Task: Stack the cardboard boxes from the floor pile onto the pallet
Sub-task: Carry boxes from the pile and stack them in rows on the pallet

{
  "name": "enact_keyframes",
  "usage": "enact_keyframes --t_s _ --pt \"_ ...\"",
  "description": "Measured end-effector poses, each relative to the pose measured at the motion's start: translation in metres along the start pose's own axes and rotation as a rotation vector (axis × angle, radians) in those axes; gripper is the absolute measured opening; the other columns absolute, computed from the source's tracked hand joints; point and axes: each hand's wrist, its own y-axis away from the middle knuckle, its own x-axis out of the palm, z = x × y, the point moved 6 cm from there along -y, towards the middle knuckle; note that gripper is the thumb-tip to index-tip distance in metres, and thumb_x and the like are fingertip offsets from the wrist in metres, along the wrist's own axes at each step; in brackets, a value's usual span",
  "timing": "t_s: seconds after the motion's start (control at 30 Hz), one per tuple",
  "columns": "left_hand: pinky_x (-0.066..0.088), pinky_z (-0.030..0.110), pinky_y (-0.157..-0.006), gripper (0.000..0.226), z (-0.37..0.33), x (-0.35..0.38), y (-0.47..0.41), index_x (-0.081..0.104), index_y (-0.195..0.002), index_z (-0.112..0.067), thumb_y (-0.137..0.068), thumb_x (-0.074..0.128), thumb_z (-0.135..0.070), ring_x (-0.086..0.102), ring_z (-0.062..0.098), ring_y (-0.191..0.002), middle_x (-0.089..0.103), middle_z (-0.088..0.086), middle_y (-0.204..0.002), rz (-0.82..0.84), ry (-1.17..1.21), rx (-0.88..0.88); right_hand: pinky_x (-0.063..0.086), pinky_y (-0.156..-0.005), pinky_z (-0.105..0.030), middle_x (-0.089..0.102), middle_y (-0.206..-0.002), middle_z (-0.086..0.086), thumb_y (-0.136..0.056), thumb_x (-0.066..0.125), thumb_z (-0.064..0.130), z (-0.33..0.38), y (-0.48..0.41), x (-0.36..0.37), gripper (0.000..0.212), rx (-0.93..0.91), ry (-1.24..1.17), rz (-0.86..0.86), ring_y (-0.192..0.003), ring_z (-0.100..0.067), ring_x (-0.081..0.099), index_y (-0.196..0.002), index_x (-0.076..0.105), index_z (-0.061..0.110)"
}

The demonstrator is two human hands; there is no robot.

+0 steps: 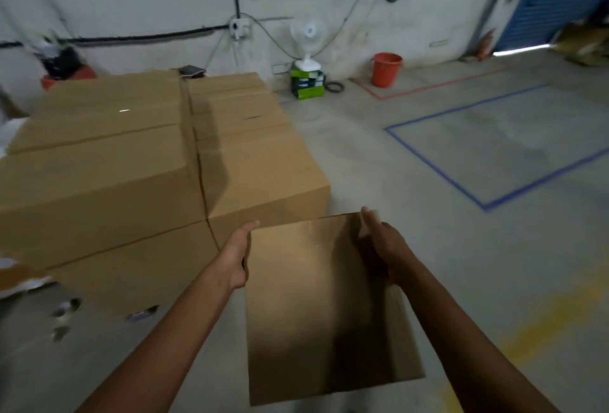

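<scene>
A grey concrete floor (445, 248) carries a stack (131, 165) of plain brown cartons on the left. The box (313, 307) is smooth brown cardboard with a flat, unmarked top. It is held off the floor between both hands, near the stack's front right corner. The left hand (238, 256) lies flat along its left side, fingers straight forward. The right hand (384, 248) presses its right edge, fingers (369, 216) outstretched, not curled.

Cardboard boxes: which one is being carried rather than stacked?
The small box at lower centre, held between the left hand and right hand; the other boxes sit stacked at left.
</scene>
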Motion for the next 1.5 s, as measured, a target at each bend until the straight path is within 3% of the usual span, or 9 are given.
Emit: enact_keyframes --t_s 0.27,0.5,0.6,0.77,0.83,1.0,1.13,1.33,1.5 --pt "0.038 0.028 -0.054 0.043 -0.053 0.168 -0.104 0.057 -0.058 -0.017 -0.097 0.041 -0.029 0.052 0.019 -0.041 0.055 0.002 -0.050 0.137 -0.034 -0.019 0.046 -0.103 -0.051 0.061 -0.121 -0.014 -0.091 0.042 0.074 -0.003 -0.104 -0.125 0.066 0.022 -0.121 -0.243 -0.111 -0.033 0.059 -0.113 0.056 0.014" --pt "0.047 0.024 -0.057 0.032 -0.119 0.318 -0.171 0.067 -0.076 -0.015 -0.097 0.046 -0.028 0.063 0.016 -0.051 0.067 0.002 -0.062 0.202 -0.010 0.108 0.040 -0.107 -0.057 0.063 -0.118 -0.018 -0.091 0.039 0.077 0.026 -0.204 -0.239 0.085 0.091 -0.325 -0.312 -0.113 -0.041 0.059 -0.139 0.053 0.008" --pt "0.051 0.023 -0.057 0.045 -0.148 0.371 -0.196 0.074 -0.066 -0.015 -0.099 0.046 -0.024 0.066 0.016 -0.056 0.070 0.002 -0.063 0.233 0.045 0.200 0.025 -0.114 -0.064 0.052 -0.139 -0.030 -0.090 0.041 0.077 0.051 -0.241 -0.282 0.076 0.125 -0.407 -0.236 -0.137 -0.050 0.039 -0.129 0.060 0.015" --pt "0.054 0.027 -0.067 0.026 -0.198 0.423 -0.241 0.063 -0.105 -0.026 -0.101 0.043 -0.011 0.070 0.012 -0.074 0.076 -0.003 -0.085 0.211 0.121 0.373 0.039 -0.103 -0.056 0.045 -0.148 -0.016 -0.089 0.046 0.073 0.089 -0.308 -0.326 0.084 0.153 -0.423 -0.118 -0.132 -0.036 0.044 -0.154 0.038 0.020" --pt "0.051 0.031 -0.070 0.029 -0.221 0.438 -0.265 0.061 -0.111 -0.031 -0.101 0.042 -0.011 0.070 0.012 -0.081 0.076 -0.004 -0.093 0.204 0.123 0.424 0.028 -0.107 -0.069 0.042 -0.152 -0.019 -0.088 0.050 0.074 0.103 -0.340 -0.333 0.089 0.180 -0.448 -0.104 -0.138 -0.046 0.036 -0.158 0.029 0.022" --pt "0.053 0.026 -0.064 0.033 -0.279 0.463 -0.344 0.061 -0.121 -0.018 -0.099 0.040 -0.007 0.070 0.013 -0.080 0.075 0.000 -0.092 0.212 0.173 0.463 0.044 -0.095 -0.070 0.061 -0.078 -0.015 -0.093 0.054 0.058 0.151 -0.431 -0.339 0.047 0.107 -0.407 -0.193 -0.088 -0.046 0.059 -0.093 0.064 0.011" --pt "0.057 0.025 -0.062 0.029 -0.333 0.475 -0.421 0.066 -0.117 -0.012 -0.100 0.043 -0.016 0.071 0.018 -0.077 0.074 0.007 -0.094 0.235 0.246 0.406 0.043 -0.052 -0.035 0.065 -0.075 -0.018 -0.096 0.056 0.048 0.197 -0.524 -0.334 0.044 0.060 -0.385 -0.178 -0.061 -0.030 0.059 -0.085 0.065 0.006" --pt "0.054 0.040 -0.083 0.032 -0.428 0.462 -0.528 0.072 -0.109 -0.014 -0.097 0.058 -0.040 0.069 0.029 -0.088 0.074 0.012 -0.098 0.136 0.279 0.235 0.041 -0.057 -0.033 0.068 -0.086 -0.022 -0.096 0.056 0.046 0.281 -0.662 -0.301 0.048 0.012 -0.332 -0.067 -0.069 -0.031 0.061 -0.091 0.067 0.000" --pt "0.053 0.031 -0.065 0.012 -0.490 0.454 -0.587 0.067 -0.098 -0.017 -0.096 0.058 -0.025 0.067 0.022 -0.073 0.072 0.005 -0.080 0.073 0.235 0.253 0.041 -0.066 -0.036 0.057 -0.068 -0.014 -0.093 0.058 0.046 0.327 -0.764 -0.277 0.044 0.019 -0.359 -0.019 -0.061 -0.026 0.051 -0.082 0.062 0.003"
